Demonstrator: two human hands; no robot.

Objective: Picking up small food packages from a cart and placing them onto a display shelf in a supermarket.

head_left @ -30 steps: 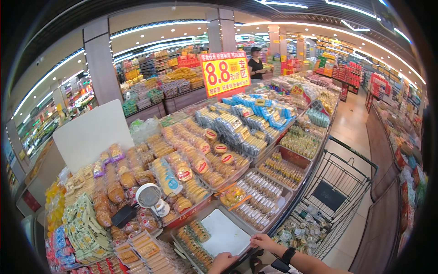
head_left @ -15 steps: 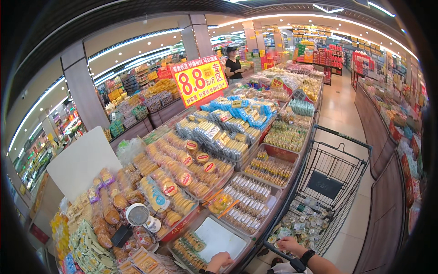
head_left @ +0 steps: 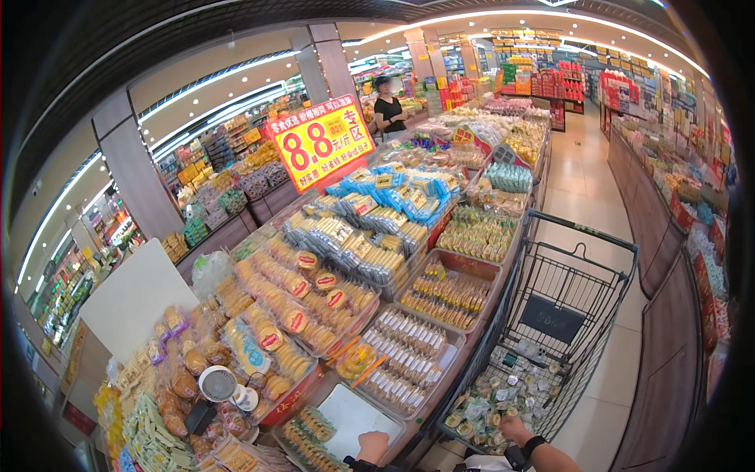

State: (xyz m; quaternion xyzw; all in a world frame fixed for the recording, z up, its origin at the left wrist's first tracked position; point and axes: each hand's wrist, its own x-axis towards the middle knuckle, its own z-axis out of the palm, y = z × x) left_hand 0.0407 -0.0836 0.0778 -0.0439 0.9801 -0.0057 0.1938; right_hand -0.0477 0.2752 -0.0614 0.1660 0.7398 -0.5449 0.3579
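My left hand, fingers curled, is at the near right edge of a clear tray on the display counter. Small green-and-tan wrapped snack packets stand in rows on the tray's left side, beside a bare white base. Whatever the left hand may hold is hidden. My right hand, a dark band on its wrist, is down in the near end of a shopping cart, over a heap of small wrapped packets. Its fingers are bent inward among them; I cannot make out what is between them.
Beyond the tray stand bins of wrapped biscuits and bagged round cookies. A small white fan and a black box rest on goods at left. A person stands behind the counter. Another counter lines the aisle's right.
The view has turned slightly, shifting the counter leftward. My left hand has moved right relative to the tray and its fingers look more curled. My right hand has shifted right over the cart's packets.
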